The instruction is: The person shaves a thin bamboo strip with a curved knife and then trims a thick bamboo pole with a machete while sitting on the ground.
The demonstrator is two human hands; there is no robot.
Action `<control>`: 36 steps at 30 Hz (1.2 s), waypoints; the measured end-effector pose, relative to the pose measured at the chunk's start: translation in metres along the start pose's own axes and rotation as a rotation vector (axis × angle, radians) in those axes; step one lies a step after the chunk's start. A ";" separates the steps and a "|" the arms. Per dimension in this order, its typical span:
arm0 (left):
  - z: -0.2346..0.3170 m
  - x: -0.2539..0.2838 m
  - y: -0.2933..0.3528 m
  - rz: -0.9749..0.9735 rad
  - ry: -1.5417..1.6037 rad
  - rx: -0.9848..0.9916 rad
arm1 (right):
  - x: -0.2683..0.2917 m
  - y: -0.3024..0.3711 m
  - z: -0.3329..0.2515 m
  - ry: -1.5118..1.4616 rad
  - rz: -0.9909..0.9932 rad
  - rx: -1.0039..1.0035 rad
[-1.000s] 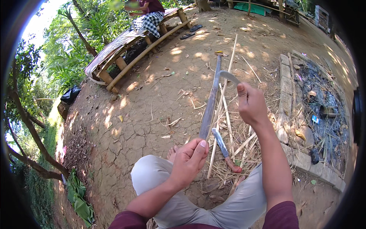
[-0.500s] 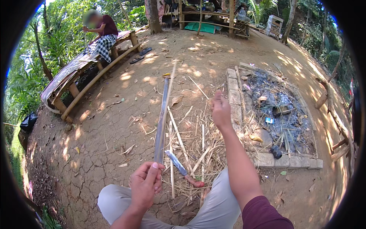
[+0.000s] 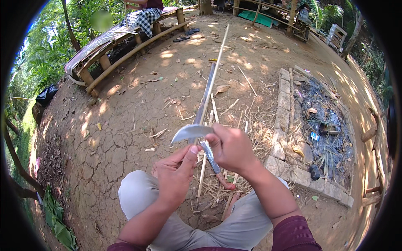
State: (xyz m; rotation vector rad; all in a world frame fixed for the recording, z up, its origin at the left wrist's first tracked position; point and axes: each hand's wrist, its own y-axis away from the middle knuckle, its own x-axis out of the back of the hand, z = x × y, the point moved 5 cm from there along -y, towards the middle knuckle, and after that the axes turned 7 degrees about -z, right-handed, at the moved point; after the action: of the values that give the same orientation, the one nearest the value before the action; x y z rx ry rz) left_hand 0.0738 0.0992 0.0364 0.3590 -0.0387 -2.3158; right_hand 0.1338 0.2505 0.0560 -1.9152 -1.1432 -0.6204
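Between the thumb and fingers of my left hand (image 3: 176, 171) is the near end of a thin pale bamboo strip (image 3: 220, 54), which points away from me. My right hand (image 3: 232, 148) grips a curved knife (image 3: 190, 132), its handle hidden in the fist. The blade points left and crosses over the strip just beyond my left fingertips; whether it touches the strip, I cannot tell. Beneath the strip, a long dark bamboo length (image 3: 204, 98) lies on the ground. A second knife (image 3: 210, 158) with a wooden handle rests near my knees among shavings.
Pale bamboo splints (image 3: 214, 109) are scattered ahead. To the right, bricks (image 3: 284, 98) edge an ash-filled fire pit (image 3: 328, 125). A person (image 3: 153, 5) in a checked cloth sits on a bamboo bench (image 3: 121, 62) at the far left. A green tarp (image 3: 251, 16) lies at the back.
My right hand has come down and left to my left hand, and the curved knife now shows clearly. The strip has tilted rightward. The whole view has shifted, so the ground appears further right.
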 end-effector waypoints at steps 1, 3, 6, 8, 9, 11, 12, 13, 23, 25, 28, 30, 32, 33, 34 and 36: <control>-0.001 -0.006 0.001 -0.032 -0.003 0.014 | 0.007 -0.002 0.015 -0.028 0.088 -0.061; -0.002 -0.012 0.007 -0.082 -0.016 0.036 | 0.023 -0.012 0.039 -0.025 0.056 -0.171; -0.005 -0.011 0.009 -0.097 -0.025 0.038 | 0.034 -0.019 0.059 0.043 0.068 -0.183; -0.007 -0.009 0.009 -0.079 -0.023 0.061 | 0.031 -0.019 0.055 0.021 0.052 -0.157; -0.007 -0.008 0.008 -0.069 -0.019 0.070 | 0.028 -0.017 0.045 -0.026 0.020 -0.155; -0.007 -0.004 0.006 -0.041 -0.004 0.088 | 0.015 -0.011 0.018 0.000 -0.008 -0.028; -0.008 -0.001 0.005 -0.023 0.002 0.096 | 0.006 -0.008 0.010 0.011 -0.011 0.011; -0.007 0.002 0.005 -0.013 -0.033 0.062 | -0.003 -0.003 0.001 0.016 -0.012 0.046; -0.014 -0.012 0.013 -0.197 -0.215 -0.008 | 0.065 -0.023 0.151 -0.095 0.346 -0.467; -0.023 -0.007 0.009 -0.171 -0.119 0.132 | 0.065 -0.016 0.173 -0.253 0.382 -0.545; -0.034 -0.003 -0.001 -0.043 0.074 0.185 | 0.045 -0.005 0.171 -0.672 0.285 -0.632; -0.046 -0.001 -0.009 -0.006 0.089 0.193 | 0.025 -0.007 0.143 -0.772 0.104 -0.641; -0.064 -0.006 -0.015 0.012 0.086 0.188 | -0.005 -0.005 0.116 -0.755 -0.083 -0.633; -0.076 -0.006 -0.018 0.005 0.022 0.194 | -0.026 -0.004 0.103 -0.739 -0.187 -0.614; -0.088 -0.008 -0.021 -0.029 -0.021 0.212 | -0.039 0.001 0.095 -0.627 -0.287 -0.727; -0.113 -0.011 -0.026 -0.104 -0.107 0.245 | -0.079 0.017 0.107 -0.552 -0.308 -0.573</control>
State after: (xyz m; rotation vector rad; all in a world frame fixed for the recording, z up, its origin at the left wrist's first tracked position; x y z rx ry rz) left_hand 0.0931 0.1348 -0.0728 0.3664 -0.3672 -2.4371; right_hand 0.1123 0.2959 -0.0680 -2.5156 -1.7758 -0.6486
